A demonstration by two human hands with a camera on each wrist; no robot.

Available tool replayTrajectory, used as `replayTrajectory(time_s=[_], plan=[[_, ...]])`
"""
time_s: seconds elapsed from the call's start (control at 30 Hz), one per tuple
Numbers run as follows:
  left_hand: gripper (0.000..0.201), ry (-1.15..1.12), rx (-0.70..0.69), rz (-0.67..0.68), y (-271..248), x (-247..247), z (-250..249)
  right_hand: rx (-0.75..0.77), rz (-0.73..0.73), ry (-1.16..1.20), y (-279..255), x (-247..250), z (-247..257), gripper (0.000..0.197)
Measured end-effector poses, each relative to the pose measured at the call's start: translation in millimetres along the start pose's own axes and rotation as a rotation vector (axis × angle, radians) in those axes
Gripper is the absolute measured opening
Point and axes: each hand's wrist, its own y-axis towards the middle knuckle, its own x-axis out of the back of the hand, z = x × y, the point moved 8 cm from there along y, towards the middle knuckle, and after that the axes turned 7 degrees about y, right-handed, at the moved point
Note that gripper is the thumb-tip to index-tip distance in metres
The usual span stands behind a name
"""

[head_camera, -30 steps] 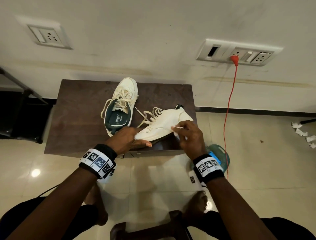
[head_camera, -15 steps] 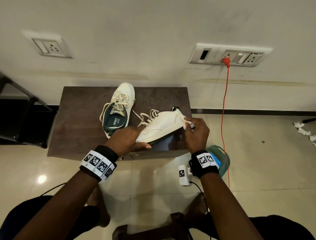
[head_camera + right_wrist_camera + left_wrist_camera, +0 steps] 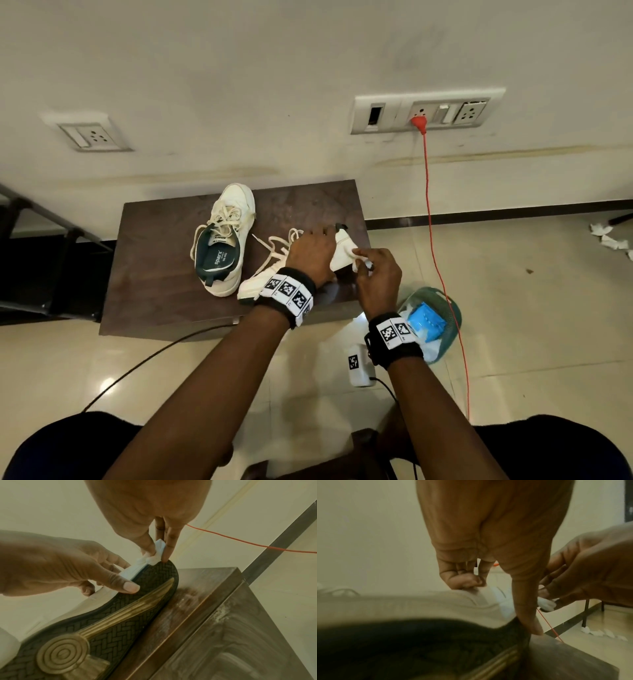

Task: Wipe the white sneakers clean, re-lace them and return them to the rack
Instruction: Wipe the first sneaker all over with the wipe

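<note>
Pinching a soft white wipe (image 3: 157,555), the right hand (image 3: 378,277) works the tilted sneaker (image 3: 96,616) heel at 3 o'clock on the table (image 3: 154,274). Left hand (image 3: 310,255) grips its upper; light, semi-stiff, so hold midfoot.

The head camera looked steeply down from above; both wrist cameras sat close, sharing the tilted sneaker (image 3: 106,622) and table (image 3: 164,274).

red cable (image 3: 432,219), green basket (image 3: 452,308)
</note>
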Motion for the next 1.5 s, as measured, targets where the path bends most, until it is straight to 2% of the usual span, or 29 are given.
replayTrajectory(time_s=[0.07, 0.2, 0.3, 0.53, 0.6, 0.7, 0.77, 0.87, 0.97, 1.17, 1.27, 1.33, 1.4, 1.5], plan=[[0.1, -0.054, 0.009, -0.013, -2, -4, 2, -0.03, -0.008, -0.003, -1, 0, -1, 0.029], [0.101, -0.138, 0.012, -0.024, -1, -12, 5, -0.029, 0.004, -0.16, 0, -3, 4, 0.028], [0.103, -0.199, 0.033, -0.013, 3, -14, 9, -0.023, 0.028, -0.138, 17, -13, 6, 0.026], [0.098, -0.257, 0.049, -0.043, 3, -23, 11, -0.133, 0.043, -0.147, 46, -29, 2, 0.023], [0.091, -0.278, 0.054, -0.058, 3, -25, 12, -0.085, 0.022, -0.117, 37, -30, 11, 0.026], [0.076, -0.268, 0.034, -0.077, 4, -28, 9, 0.095, 0.031, -0.093, 19, -30, 33, 0.027], [0.084, -0.304, 0.055, -0.061, 5, -28, 11, 0.126, 0.059, -0.077, 24, -29, 34, 0.03], [0.098, -0.351, 0.069, -0.063, 2, -26, 14, 0.015, 0.103, -0.145, 46, -29, 12, 0.028], [0.101, -0.368, 0.062, -0.043, -2, -25, 14, -0.078, 0.186, -0.174, 61, -28, 2, 0.023], [0.095, -0.413, 0.065, -0.056, -5, -22, 11, 0.19, 0.218, -0.174, 27, -30, 34, 0.027], [0.095, -0.395, 0.053, -0.063, -7, -21, 9, 0.052, 0.172, -0.195, 55, -28, 13, 0.018], [0.097, -0.379, 0.045, -0.065, -12, -21, 6, -0.024, 0.207, -0.167, 70, -29, 5, 0.013], [0.1, -0.374, 0.031, -0.091, -17, -19, 4, -0.009, 0.213, -0.128, 69, -27, 10, 0.016], [0.098, -0.402, -0.004, -0.116, -26, -21, 3, 0.061, 0.14, -0.019, 40, -16, 26, 0.024]])
